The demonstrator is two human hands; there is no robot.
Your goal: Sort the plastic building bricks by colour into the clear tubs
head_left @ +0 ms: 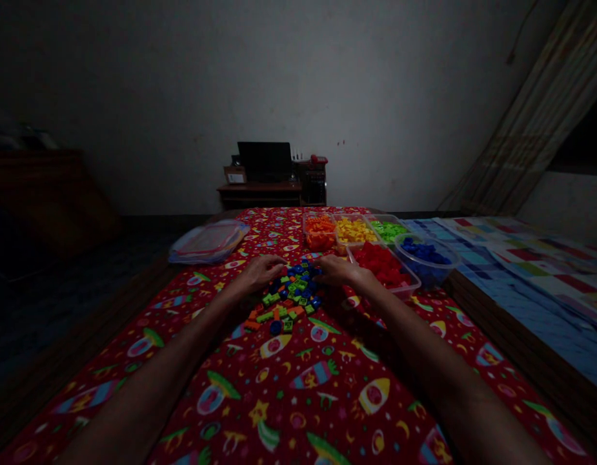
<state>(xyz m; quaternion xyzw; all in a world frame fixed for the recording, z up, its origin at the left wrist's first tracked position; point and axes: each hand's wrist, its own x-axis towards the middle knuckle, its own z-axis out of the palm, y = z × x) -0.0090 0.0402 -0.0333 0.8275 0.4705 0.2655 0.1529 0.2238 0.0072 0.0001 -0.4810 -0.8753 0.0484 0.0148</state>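
A loose pile of toy building bricks (291, 294) in green, blue and orange lies on a red patterned cloth (298, 400). My left hand (262, 271) is at the pile's left edge, open, its fingers stretched over the nearest bricks. On the opposite side, my right hand (339, 270) reaches in among the blue bricks. Its fingers look apart, with the tips in shadow, and no brick shows in either hand. Just right of that hand stands a clear tub of red bricks (383, 263).
Behind it are containers of orange bricks (320, 229), yellow bricks (355, 229) and green bricks (388, 230). A round tub of blue bricks (424, 252) stands at the right edge. Stacked lids (208, 241) lie at the left. A bed (530, 271) adjoins the right side.
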